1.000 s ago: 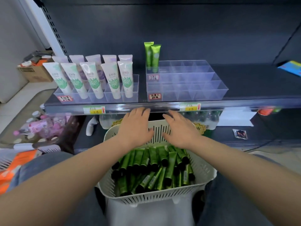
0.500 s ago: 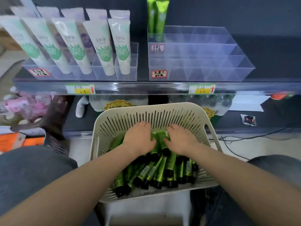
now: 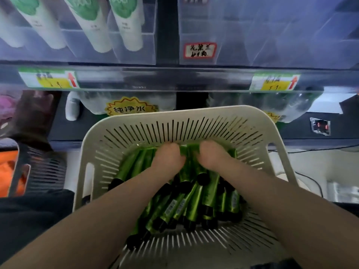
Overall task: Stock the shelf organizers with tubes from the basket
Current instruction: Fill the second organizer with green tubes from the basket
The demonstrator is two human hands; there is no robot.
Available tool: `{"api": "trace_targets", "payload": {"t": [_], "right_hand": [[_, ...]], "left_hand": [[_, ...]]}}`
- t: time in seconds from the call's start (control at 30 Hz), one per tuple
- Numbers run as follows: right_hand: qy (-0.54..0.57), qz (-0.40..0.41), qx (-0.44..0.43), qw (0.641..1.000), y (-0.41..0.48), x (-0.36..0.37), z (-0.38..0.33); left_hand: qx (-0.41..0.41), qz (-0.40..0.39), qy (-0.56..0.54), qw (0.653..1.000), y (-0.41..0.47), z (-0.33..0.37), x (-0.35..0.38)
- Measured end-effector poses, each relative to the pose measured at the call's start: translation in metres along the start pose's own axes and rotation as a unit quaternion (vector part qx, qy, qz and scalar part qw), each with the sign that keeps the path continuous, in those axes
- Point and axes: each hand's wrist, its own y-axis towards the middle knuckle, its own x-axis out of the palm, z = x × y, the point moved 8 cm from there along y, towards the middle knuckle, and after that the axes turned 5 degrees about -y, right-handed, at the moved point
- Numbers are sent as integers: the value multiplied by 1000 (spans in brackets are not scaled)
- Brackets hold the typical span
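A white slotted basket (image 3: 194, 113) sits low in front of me, holding several green tubes (image 3: 194, 202) with black caps. My left hand (image 3: 168, 159) and my right hand (image 3: 211, 158) are side by side deep in the pile at the basket's far end. Both have their fingers curled down around the tubes' flat ends, and the fingertips are hidden among the tubes. Above, on the shelf, a clear divided organizer (image 3: 272, 35) with a red-bordered label (image 3: 200, 50) shows bare compartments.
A second clear organizer (image 3: 136, 49) on the left holds white tubes (image 3: 93, 26) with green prints. The shelf edge (image 3: 165, 78) carries two price tags. Wrapped water bottles (image 3: 126, 107) lie on the lower shelf. A dark crate (image 3: 44, 171) stands left; cables (image 3: 310, 183) run right.
My head has dropped closer to the basket, so the shelf has slid up out of view. Both hands went from above the rim down into the tubes and curled shut.
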Motion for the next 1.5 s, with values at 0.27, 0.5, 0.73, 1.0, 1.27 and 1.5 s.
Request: {"api": "trace_targets", "payload": {"t": [0.27,0.5,0.73,1.0,1.27,1.5], "right_hand": [[91,10,66,994,32,16,2],[214,20,119,969,42,26,11],[317,-12,149,937,31,15,23],[333,17,136,933,-10,-20,34],[320,64,94,940,-59,-59,28],[307,102,46,945,-103,-93,29]], "left_hand": [[-83,39,-126,988,23,-19,11],[-134,16,-167,977,30,-26,18],[-123,-5,-208,970,20,-22,9],[-90,10,-193,977,-12,-7,-22],[-49,34,-137,989,-57,8,-59],[-14,65,-142,988,-88,31,-93]]}}
